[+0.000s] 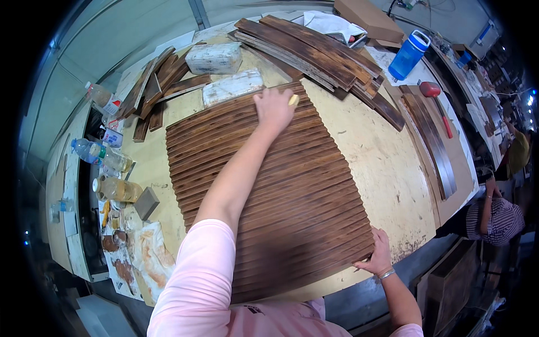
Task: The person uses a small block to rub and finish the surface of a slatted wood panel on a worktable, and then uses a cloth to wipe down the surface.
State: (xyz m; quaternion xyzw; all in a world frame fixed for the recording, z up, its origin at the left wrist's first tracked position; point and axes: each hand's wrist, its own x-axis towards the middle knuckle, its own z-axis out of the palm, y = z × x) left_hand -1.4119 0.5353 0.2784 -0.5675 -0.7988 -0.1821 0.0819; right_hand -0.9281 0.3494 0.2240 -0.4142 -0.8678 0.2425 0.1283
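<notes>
A large dark-brown ribbed wooden panel lies on the worktable, its grooves running across from left to right. My left arm stretches over it, and my left hand is closed near the far edge of the panel. A small pale-yellow piece, perhaps a sponge or sanding pad, shows at the fingers; most of it is hidden by the hand. At the near right corner my right hand grips the panel's edge, thumb toward the near side and fingers along the right side.
Stacked dark boards lie at the back, near white-smeared blocks and more wood pieces. Bottles, a grey block and a stained cloth line the left. A blue bottle and red-headed mallet stand right.
</notes>
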